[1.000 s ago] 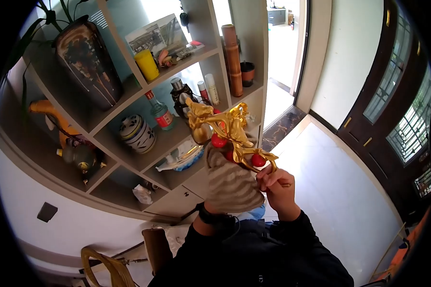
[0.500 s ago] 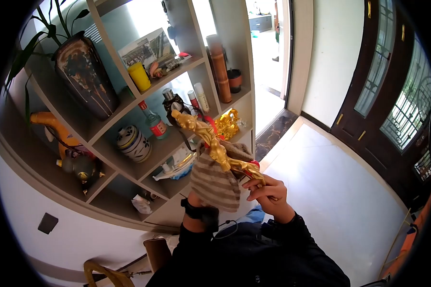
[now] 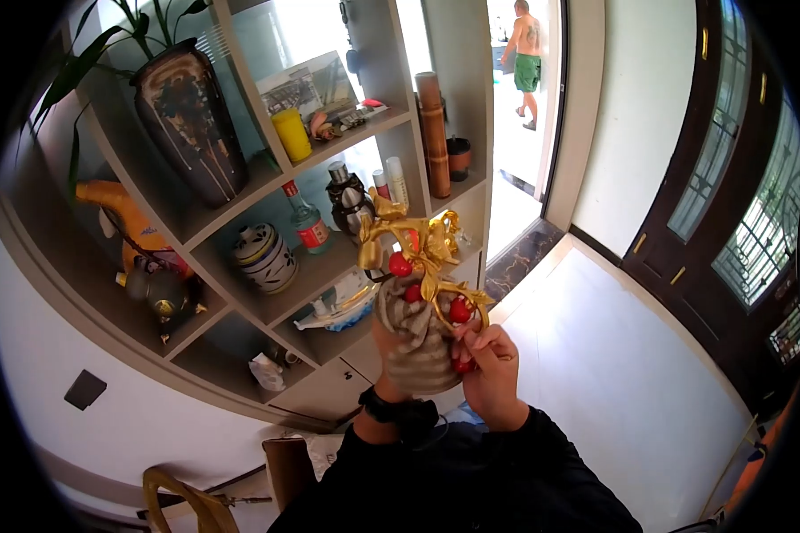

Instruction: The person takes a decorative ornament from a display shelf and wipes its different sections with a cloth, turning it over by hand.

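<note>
A golden branch-shaped ornament with several red balls is held up in front of my chest. My right hand pinches its lower right end between thumb and fingers. Against the ornament's lower left side rests a brown striped cloth. My left hand is mostly covered by this cloth, with only its edge and the wrist in view, so its fingers are hidden. A black band circles the left wrist.
Shelving at the left holds a tall dark vase, a lidded jar, a glass bottle and a bamboo tube. Dark doors stand at the right. A person is beyond the doorway.
The ornament has turned, showing its branches and red balls more broadly than half a second ago. My right hand has shifted slightly left and down. A person has come into view through the doorway.
</note>
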The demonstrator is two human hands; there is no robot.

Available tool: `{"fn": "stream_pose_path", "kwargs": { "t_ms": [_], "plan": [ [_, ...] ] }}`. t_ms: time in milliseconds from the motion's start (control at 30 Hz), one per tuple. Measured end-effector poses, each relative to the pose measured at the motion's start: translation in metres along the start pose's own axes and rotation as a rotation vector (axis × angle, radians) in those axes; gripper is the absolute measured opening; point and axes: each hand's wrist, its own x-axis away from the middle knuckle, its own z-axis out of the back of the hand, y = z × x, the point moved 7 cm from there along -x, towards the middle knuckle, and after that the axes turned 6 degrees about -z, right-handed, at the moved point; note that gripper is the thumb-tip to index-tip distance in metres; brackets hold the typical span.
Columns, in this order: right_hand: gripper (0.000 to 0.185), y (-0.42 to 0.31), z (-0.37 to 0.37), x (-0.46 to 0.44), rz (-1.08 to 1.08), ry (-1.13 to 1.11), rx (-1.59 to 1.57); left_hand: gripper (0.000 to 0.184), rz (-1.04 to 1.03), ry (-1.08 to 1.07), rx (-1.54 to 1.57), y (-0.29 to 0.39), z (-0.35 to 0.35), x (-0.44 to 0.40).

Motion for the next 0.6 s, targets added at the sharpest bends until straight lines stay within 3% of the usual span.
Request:
{"fn": "stream_pose_path", "kwargs": {
  "t_ms": [67,133,200,267,333,467,500,533,600],
  "plan": [
    [0.011,0.007,-0.003,0.001,-0.025,-0.026,0.009,0.038,-0.001,0.077,0.111,0.01,0.01,0.0],
    [0.012,0.015,-0.007,0.001,-0.149,-0.067,-0.025,0.037,-0.414,-0.097,-0.704,0.041,0.012,0.001],
    [0.014,0.018,-0.013,-0.001,-0.237,-0.074,-0.037,0.036,0.215,0.14,0.17,0.027,0.03,0.003],
    [0.017,0.026,-0.012,-0.005,-0.337,-0.079,-0.051,0.04,0.155,0.143,-0.024,0.032,0.049,0.003],
    [0.013,0.038,-0.012,-0.009,-0.477,-0.146,-0.217,0.043,-0.097,0.009,-0.543,0.053,0.056,0.001],
    [0.014,0.051,-0.02,-0.016,-0.613,-0.182,-0.307,0.041,-0.172,0.021,-0.636,0.057,0.068,0.005],
    [0.02,0.051,-0.023,-0.018,-0.62,-0.059,-0.266,0.041,-0.165,0.029,-0.64,0.038,0.076,0.014],
    [0.02,0.054,-0.025,-0.019,-0.629,-0.059,-0.263,0.036,0.229,0.171,-0.006,-0.024,0.095,0.035],
    [0.019,0.057,-0.027,-0.024,-0.632,-0.06,-0.295,0.032,0.601,0.302,0.646,-0.055,0.09,0.053]
  ]
}}
